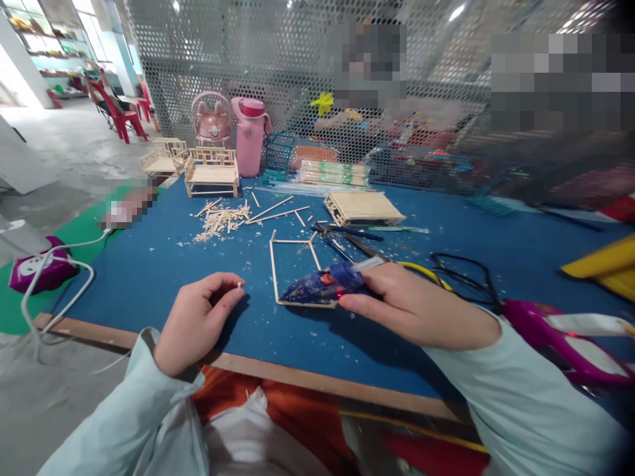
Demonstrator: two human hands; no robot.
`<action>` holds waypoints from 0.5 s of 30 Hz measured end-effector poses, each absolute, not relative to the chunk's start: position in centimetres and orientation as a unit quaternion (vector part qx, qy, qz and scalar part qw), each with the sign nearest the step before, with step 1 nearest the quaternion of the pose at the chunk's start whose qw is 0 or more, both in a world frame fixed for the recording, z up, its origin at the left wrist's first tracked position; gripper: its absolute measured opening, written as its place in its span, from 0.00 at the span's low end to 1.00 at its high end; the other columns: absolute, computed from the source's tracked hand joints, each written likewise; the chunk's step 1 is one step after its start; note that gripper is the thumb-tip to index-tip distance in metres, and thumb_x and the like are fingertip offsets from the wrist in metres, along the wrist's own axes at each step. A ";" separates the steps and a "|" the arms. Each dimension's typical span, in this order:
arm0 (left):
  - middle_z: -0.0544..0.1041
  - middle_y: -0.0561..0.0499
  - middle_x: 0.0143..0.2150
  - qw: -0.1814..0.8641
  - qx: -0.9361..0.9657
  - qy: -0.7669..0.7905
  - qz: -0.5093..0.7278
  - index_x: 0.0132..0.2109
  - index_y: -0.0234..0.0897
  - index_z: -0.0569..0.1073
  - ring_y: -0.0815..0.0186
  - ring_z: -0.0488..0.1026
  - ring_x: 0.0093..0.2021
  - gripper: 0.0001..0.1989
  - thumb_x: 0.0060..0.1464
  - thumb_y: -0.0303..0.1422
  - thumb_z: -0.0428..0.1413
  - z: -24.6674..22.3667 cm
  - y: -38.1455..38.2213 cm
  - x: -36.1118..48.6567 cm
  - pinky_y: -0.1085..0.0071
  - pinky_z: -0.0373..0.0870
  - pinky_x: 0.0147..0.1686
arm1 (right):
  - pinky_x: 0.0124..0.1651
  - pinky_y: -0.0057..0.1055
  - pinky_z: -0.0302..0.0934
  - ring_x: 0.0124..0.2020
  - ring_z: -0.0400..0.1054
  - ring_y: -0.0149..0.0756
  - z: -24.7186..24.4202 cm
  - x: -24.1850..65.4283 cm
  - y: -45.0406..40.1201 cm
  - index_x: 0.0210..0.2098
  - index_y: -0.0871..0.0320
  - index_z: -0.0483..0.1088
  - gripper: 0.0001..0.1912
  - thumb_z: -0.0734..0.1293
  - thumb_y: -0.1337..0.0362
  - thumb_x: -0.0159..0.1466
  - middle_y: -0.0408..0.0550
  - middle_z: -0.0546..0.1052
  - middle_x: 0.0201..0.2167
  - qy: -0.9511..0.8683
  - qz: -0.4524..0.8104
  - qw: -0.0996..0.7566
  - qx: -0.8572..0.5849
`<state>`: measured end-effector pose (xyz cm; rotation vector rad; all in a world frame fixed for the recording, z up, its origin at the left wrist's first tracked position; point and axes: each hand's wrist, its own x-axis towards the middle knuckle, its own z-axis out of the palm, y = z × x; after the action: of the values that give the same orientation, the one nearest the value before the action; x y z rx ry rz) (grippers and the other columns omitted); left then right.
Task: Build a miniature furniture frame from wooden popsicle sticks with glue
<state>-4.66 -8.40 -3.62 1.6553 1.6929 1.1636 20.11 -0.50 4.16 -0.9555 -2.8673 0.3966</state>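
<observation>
My right hand (397,301) is wrapped around a blue hot glue gun (317,284) with a clear glue stick in its back end. The gun's nozzle is over the near left corner of a square frame of thin wooden sticks (274,268) lying on the blue table. Short sticks rise from the frame's far corners. The gun partly hides its near side. To the left of the frame, my left hand (203,317) pinches a short piece of wooden stick (240,285) between thumb and fingertips, just above the table.
Behind the frame are a pile of stick offcuts (223,221), pliers (342,231) and a wooden slatted piece (364,206). Small stick-built furniture (212,173) and a pink bottle (249,142) stand farther back. A purple power strip (565,340) lies at the right.
</observation>
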 end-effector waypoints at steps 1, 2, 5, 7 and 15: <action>0.77 0.50 0.35 0.250 0.608 0.621 0.427 0.38 0.36 0.73 0.65 0.72 0.36 0.12 0.53 0.38 0.51 -3.6 -8.4 -4.7 0.71 0.67 0.37 | 0.27 0.29 0.56 0.24 0.65 0.35 4.2 20.1 -0.5 0.27 0.59 0.66 0.19 0.54 0.54 0.63 0.50 0.72 0.24 -0.940 0.128 0.046 -0.313; 0.77 0.50 0.35 0.251 0.608 0.620 0.427 0.38 0.36 0.73 0.65 0.72 0.36 0.12 0.53 0.38 0.51 -3.6 -8.4 -4.7 0.71 0.67 0.37 | 0.27 0.29 0.56 0.24 0.65 0.35 4.2 20.1 -0.6 0.26 0.59 0.66 0.19 0.54 0.54 0.63 0.50 0.72 0.24 -0.940 0.126 0.045 -0.314; 0.77 0.50 0.35 0.253 0.609 0.618 0.428 0.37 0.36 0.72 0.65 0.72 0.35 0.11 0.53 0.38 0.50 -3.7 -8.4 -4.7 0.70 0.67 0.37 | 0.26 0.28 0.55 0.23 0.64 0.34 4.2 20.0 -0.6 0.25 0.59 0.65 0.19 0.54 0.54 0.63 0.49 0.72 0.23 -0.940 0.125 0.045 -0.313; 0.77 0.50 0.35 0.254 0.609 0.617 0.429 0.37 0.36 0.72 0.65 0.72 0.35 0.11 0.53 0.38 0.50 -3.7 -8.4 -4.7 0.70 0.67 0.37 | 0.26 0.28 0.55 0.23 0.64 0.34 4.1 20.0 -0.6 0.26 0.59 0.66 0.18 0.55 0.54 0.63 0.49 0.72 0.23 -0.940 0.132 0.057 -0.309; 0.77 0.49 0.35 0.255 0.611 0.611 0.434 0.37 0.36 0.72 0.65 0.72 0.35 0.11 0.53 0.38 0.50 -3.7 -8.4 -4.6 0.70 0.68 0.37 | 0.25 0.28 0.54 0.22 0.64 0.34 3.9 20.1 -0.6 0.25 0.59 0.66 0.17 0.56 0.55 0.62 0.49 0.72 0.22 -0.939 0.144 0.067 -0.307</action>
<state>-4.64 -8.38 -3.72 1.6585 1.6597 1.1775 20.11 -0.62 3.92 -0.9241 -2.8297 0.4330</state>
